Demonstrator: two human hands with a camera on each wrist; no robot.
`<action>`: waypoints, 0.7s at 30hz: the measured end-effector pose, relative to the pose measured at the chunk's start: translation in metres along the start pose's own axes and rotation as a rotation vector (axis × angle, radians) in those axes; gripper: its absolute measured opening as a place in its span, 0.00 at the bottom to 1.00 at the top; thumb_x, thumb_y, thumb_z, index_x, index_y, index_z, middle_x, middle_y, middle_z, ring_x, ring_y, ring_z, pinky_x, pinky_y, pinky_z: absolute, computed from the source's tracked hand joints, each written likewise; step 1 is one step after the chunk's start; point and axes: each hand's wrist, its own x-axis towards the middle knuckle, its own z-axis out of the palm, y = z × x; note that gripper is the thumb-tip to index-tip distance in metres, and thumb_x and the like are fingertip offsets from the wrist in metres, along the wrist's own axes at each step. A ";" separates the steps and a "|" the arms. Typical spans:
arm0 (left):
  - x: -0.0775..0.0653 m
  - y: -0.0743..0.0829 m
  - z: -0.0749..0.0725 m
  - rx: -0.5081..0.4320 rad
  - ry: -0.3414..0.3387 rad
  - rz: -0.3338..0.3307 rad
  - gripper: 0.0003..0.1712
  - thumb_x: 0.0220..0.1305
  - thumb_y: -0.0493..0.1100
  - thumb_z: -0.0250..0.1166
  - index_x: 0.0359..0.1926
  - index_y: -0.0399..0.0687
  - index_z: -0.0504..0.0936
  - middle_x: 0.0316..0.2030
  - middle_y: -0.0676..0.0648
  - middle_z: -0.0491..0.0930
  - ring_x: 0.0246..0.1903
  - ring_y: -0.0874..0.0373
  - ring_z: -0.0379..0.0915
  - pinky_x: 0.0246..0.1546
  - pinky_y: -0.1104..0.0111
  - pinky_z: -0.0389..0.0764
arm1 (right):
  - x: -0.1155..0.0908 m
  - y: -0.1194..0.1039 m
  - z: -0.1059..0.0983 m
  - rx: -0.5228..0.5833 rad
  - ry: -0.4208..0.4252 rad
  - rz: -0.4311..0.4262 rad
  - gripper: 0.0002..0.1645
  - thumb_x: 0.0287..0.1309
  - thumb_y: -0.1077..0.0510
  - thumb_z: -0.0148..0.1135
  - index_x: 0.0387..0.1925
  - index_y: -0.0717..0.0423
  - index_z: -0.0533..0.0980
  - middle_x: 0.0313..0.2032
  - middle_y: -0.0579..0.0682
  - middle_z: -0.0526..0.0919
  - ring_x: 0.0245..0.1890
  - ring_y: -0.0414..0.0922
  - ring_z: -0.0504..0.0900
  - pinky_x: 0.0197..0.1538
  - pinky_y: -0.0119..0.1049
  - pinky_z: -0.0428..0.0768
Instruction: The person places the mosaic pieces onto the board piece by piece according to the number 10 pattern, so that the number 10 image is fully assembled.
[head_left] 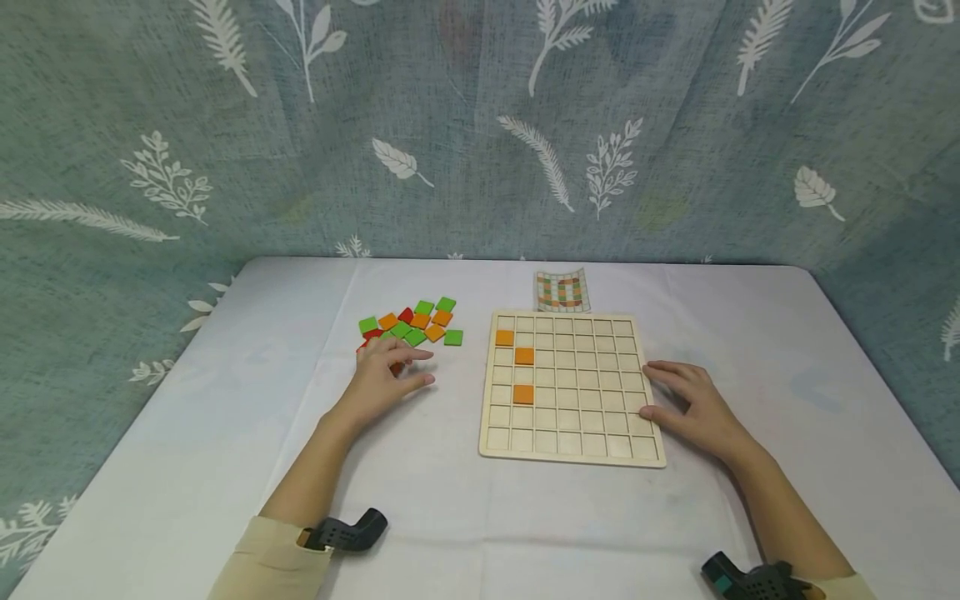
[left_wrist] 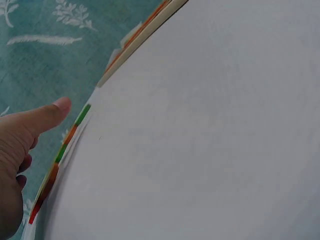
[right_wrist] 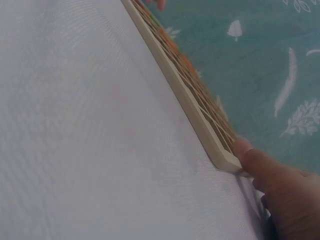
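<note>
A pale wooden grid board (head_left: 567, 397) lies on the table with three orange tiles (head_left: 523, 394) in cells toward its left side. My right hand (head_left: 693, 408) rests at the board's right edge, thumb and fingertips touching the rim. That thumb (right_wrist: 245, 150) also shows at the board's corner in the right wrist view. Left of the board is a loose pile of green, orange and red tiles (head_left: 415, 337). Over the pile's near edge is my left hand (head_left: 378, 375), thumb and index finger apart. An orange-brown tile partly shows beneath its fingers; some tiles are hidden by the hand.
A small card with a coloured grid pattern (head_left: 562, 292) lies just behind the board. White cloth (head_left: 585, 533) covers the table. A blue-green leaf-print curtain (head_left: 465, 133) hangs along the back.
</note>
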 end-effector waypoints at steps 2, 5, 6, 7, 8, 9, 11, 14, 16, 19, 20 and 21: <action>-0.001 -0.006 -0.004 0.023 0.024 0.010 0.20 0.49 0.48 0.74 0.45 0.51 0.86 0.32 0.50 0.72 0.41 0.56 0.58 0.42 0.59 0.51 | 0.000 0.000 0.000 -0.002 0.001 -0.001 0.36 0.47 0.52 0.72 0.58 0.62 0.73 0.58 0.60 0.71 0.60 0.60 0.61 0.57 0.61 0.59; -0.002 -0.012 -0.010 0.043 0.038 -0.001 0.21 0.49 0.48 0.75 0.46 0.50 0.86 0.34 0.50 0.72 0.41 0.56 0.56 0.42 0.57 0.48 | -0.001 0.001 0.001 -0.001 0.003 -0.002 0.36 0.47 0.52 0.72 0.58 0.62 0.73 0.58 0.60 0.71 0.60 0.60 0.61 0.57 0.61 0.59; -0.003 -0.013 -0.013 0.047 0.040 -0.009 0.21 0.49 0.48 0.75 0.45 0.50 0.86 0.35 0.50 0.72 0.41 0.56 0.56 0.42 0.57 0.48 | -0.001 0.001 0.001 -0.002 0.005 -0.002 0.36 0.47 0.52 0.72 0.58 0.62 0.73 0.58 0.60 0.71 0.60 0.60 0.61 0.57 0.61 0.59; -0.004 -0.014 -0.014 0.053 0.042 -0.021 0.21 0.48 0.49 0.75 0.45 0.50 0.86 0.35 0.50 0.72 0.40 0.56 0.56 0.42 0.57 0.48 | -0.001 0.001 0.001 -0.001 0.005 -0.003 0.36 0.47 0.52 0.72 0.58 0.62 0.73 0.58 0.60 0.71 0.60 0.60 0.61 0.57 0.61 0.59; -0.005 -0.015 -0.016 0.057 0.043 -0.033 0.21 0.48 0.49 0.75 0.45 0.50 0.86 0.35 0.50 0.71 0.39 0.55 0.55 0.41 0.57 0.47 | 0.000 0.001 0.001 -0.002 0.005 -0.006 0.36 0.47 0.52 0.72 0.58 0.63 0.73 0.58 0.60 0.71 0.60 0.60 0.61 0.58 0.61 0.59; -0.005 -0.016 -0.018 0.064 0.046 -0.042 0.21 0.48 0.49 0.75 0.45 0.50 0.86 0.34 0.50 0.71 0.39 0.55 0.56 0.41 0.57 0.47 | 0.000 0.001 0.001 -0.002 0.005 -0.006 0.36 0.47 0.53 0.72 0.58 0.63 0.73 0.58 0.60 0.71 0.60 0.60 0.61 0.58 0.61 0.59; -0.007 -0.019 -0.021 0.087 0.050 -0.061 0.22 0.48 0.50 0.75 0.46 0.49 0.86 0.34 0.50 0.72 0.39 0.55 0.57 0.41 0.57 0.47 | 0.000 0.001 0.001 -0.006 0.006 -0.008 0.36 0.47 0.53 0.72 0.58 0.63 0.73 0.58 0.60 0.71 0.60 0.60 0.61 0.58 0.61 0.59; -0.009 -0.024 -0.024 0.135 0.052 -0.090 0.24 0.48 0.51 0.75 0.47 0.47 0.85 0.36 0.49 0.73 0.41 0.54 0.58 0.42 0.56 0.48 | 0.000 0.001 0.001 -0.011 0.006 -0.006 0.36 0.47 0.52 0.72 0.58 0.63 0.73 0.58 0.60 0.71 0.60 0.60 0.61 0.58 0.61 0.59; -0.010 -0.027 -0.026 0.157 0.044 -0.110 0.25 0.49 0.51 0.74 0.48 0.46 0.85 0.36 0.48 0.73 0.41 0.53 0.58 0.42 0.56 0.48 | 0.000 0.001 0.001 -0.012 0.006 -0.005 0.36 0.47 0.52 0.72 0.58 0.63 0.73 0.58 0.60 0.71 0.60 0.59 0.62 0.58 0.61 0.59; -0.012 -0.030 -0.027 0.175 0.034 -0.131 0.26 0.50 0.52 0.73 0.49 0.45 0.84 0.37 0.47 0.73 0.41 0.53 0.58 0.40 0.55 0.47 | 0.000 0.001 0.001 -0.012 0.008 -0.003 0.36 0.47 0.52 0.72 0.57 0.63 0.73 0.58 0.60 0.71 0.60 0.59 0.62 0.58 0.61 0.59; -0.012 -0.030 -0.028 0.176 0.038 -0.134 0.26 0.50 0.52 0.73 0.49 0.45 0.84 0.37 0.47 0.73 0.40 0.53 0.58 0.40 0.55 0.47 | 0.000 0.001 0.001 -0.012 0.010 -0.003 0.36 0.47 0.52 0.72 0.57 0.63 0.73 0.58 0.60 0.71 0.60 0.59 0.62 0.58 0.61 0.59; -0.012 -0.031 -0.028 0.181 0.046 -0.134 0.25 0.50 0.52 0.73 0.49 0.45 0.84 0.36 0.46 0.73 0.40 0.53 0.58 0.40 0.55 0.47 | 0.000 0.001 0.001 -0.010 0.011 -0.004 0.36 0.47 0.53 0.72 0.58 0.63 0.73 0.58 0.60 0.71 0.60 0.59 0.62 0.58 0.61 0.59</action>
